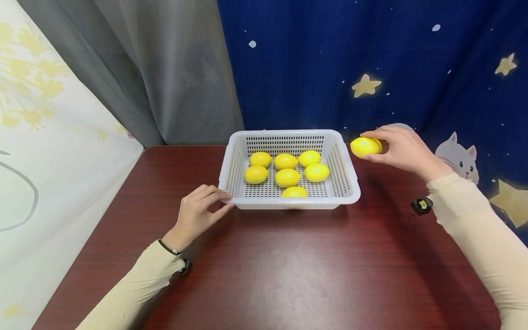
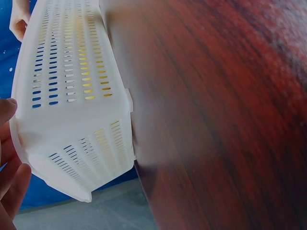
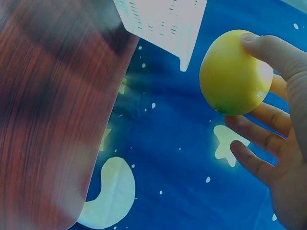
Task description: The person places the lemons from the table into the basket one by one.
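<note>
A white plastic basket (image 1: 348,195) with slotted walls stands on the table, and several yellow lemons (image 1: 287,178) lie inside it. My left hand (image 1: 200,213) holds the basket's near left corner, thumb and fingertips at the rim. In the left wrist view, those fingers (image 2: 14,189) show at the left edge, beside the basket's outer wall (image 2: 72,62). To the right of the basket, my right hand (image 1: 398,146) grips one lemon (image 1: 365,146) in the air. The right wrist view shows this lemon (image 3: 235,72) pinched between thumb and fingers, with the little finger apart from it.
The dark red wooden table (image 1: 288,266) extends toward me. Behind its far edge hang a blue curtain (image 1: 305,59) with stars and a grey curtain (image 1: 185,68). A white patterned cloth (image 1: 49,151) borders the table on the left.
</note>
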A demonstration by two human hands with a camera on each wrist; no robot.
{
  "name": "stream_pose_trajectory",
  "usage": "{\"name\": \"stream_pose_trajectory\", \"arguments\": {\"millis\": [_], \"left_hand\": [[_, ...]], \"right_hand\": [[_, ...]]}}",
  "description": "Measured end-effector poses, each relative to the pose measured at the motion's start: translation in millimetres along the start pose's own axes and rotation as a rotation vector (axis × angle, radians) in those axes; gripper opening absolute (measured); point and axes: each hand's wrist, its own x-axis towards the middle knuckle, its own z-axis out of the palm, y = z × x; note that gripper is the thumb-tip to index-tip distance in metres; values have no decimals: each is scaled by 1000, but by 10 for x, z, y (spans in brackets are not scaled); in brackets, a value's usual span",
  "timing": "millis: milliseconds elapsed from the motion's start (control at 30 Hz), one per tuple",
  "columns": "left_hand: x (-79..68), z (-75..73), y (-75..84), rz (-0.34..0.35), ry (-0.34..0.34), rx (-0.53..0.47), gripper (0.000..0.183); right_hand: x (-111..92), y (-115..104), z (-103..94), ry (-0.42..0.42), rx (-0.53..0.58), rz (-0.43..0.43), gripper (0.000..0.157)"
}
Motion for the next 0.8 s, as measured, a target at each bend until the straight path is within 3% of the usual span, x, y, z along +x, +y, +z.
{"name": "stream_pose_trajectory", "arguments": {"millis": [300, 800], "left_hand": [[14, 10, 15, 1, 7, 7, 21], [24, -9, 15, -7, -9, 6, 22]], "right_hand": [[65, -100, -14, -76, 9, 48, 59], [248, -289, 2, -111, -13, -12, 56]]}}
